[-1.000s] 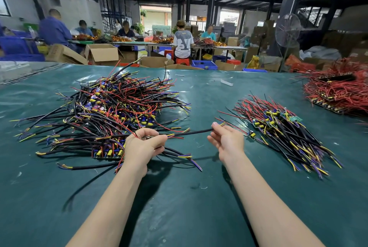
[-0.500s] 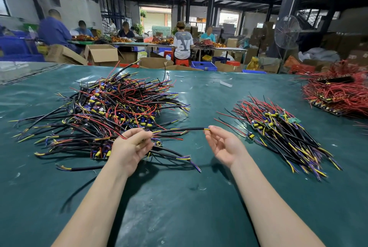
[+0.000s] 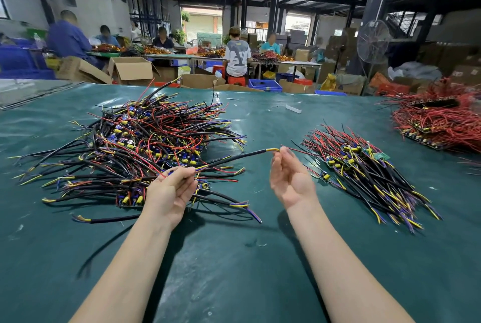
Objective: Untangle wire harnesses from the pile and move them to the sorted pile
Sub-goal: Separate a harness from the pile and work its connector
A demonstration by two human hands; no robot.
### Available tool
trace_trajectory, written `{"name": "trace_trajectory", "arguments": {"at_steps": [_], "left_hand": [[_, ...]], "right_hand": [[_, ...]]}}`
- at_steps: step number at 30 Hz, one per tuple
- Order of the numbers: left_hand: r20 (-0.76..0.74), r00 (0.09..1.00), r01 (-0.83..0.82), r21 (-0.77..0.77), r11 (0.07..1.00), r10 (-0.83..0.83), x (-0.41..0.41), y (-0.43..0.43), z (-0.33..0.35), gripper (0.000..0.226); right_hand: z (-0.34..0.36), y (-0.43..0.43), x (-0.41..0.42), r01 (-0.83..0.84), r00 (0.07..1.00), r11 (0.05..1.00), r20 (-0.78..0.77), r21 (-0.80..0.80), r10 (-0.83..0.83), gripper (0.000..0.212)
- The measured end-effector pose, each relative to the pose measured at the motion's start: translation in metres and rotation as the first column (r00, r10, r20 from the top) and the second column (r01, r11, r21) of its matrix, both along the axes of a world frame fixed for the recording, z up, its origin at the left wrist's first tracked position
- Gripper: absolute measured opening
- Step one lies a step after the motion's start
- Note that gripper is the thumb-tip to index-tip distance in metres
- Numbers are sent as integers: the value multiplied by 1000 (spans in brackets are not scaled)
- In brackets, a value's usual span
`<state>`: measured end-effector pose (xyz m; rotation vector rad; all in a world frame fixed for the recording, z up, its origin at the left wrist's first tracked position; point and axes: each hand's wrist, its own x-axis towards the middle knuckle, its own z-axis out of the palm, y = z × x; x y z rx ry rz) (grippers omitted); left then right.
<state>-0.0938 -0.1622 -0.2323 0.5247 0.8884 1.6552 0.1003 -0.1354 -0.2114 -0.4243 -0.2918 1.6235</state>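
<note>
A big tangled pile of wire harnesses (image 3: pixel 135 145), black, red and yellow with small blue and yellow parts, lies on the left of the green table (image 3: pixel 234 257). A neater sorted pile (image 3: pixel 364 169) lies to the right. My left hand (image 3: pixel 169 192), palm up at the tangled pile's near edge, pinches one black harness cable (image 3: pixel 234 158) between thumb and fingers. The cable rises to the right, and its yellow tip touches the fingertips of my right hand (image 3: pixel 289 177). That hand is held palm up with relaxed fingers, between the two piles.
A third heap of mostly red wires (image 3: pixel 440 119) sits at the far right. A white scrap (image 3: pixel 293 109) lies mid-table at the back. Beyond the table edge stand cardboard boxes (image 3: pixel 130 68), a standing fan (image 3: pixel 373 41), and several people at other tables.
Both hands have lifted and turned palm up. The black cable has risen off the pile, and my right hand has opened so that only its fingertips meet the cable's tip.
</note>
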Motion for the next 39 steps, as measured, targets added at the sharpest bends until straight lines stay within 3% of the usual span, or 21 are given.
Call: {"name": "trace_trajectory", "arguments": {"at_steps": [2, 8, 14, 17, 20, 26, 30, 32, 39], "left_hand": [[1, 1000, 16, 7, 1000, -16, 2, -1, 1, 21], [-52, 999, -9, 63, 998, 13, 14, 1, -2, 28], [-217, 974, -53, 87, 995, 71, 16, 2, -5, 26], [-291, 953, -65, 85, 994, 87, 18, 1, -6, 26], [-302, 949, -63, 80, 995, 85, 19, 0, -6, 26], [-214, 976, -23, 66, 998, 37, 18, 0, -6, 28], [-127, 992, -15, 47, 999, 21, 19, 0, -3, 26], [-105, 994, -33, 38, 999, 36, 18, 1, -3, 25], [-86, 994, -58, 50, 997, 63, 11, 4, -4, 28]], "right_hand": [[-3, 0, 1, 36, 999, 999, -12, -18, -36, 38], [-11, 5, -4, 102, 992, 988, -59, -119, -109, 18], [-15, 9, -7, 194, 981, 960, 56, -204, -187, 12], [-18, 10, -5, 262, 956, 940, 190, -218, -222, 14], [-19, 12, -3, 365, 900, 917, 312, -158, -304, 19], [-14, 11, 3, 378, 908, 919, 236, -112, -345, 21], [-16, 11, -1, 488, 716, 859, 491, 157, -496, 26], [-20, 12, -4, 499, 681, 851, 532, 165, -503, 26], [-25, 11, -4, 273, 878, 962, 416, -27, -237, 20]]}}
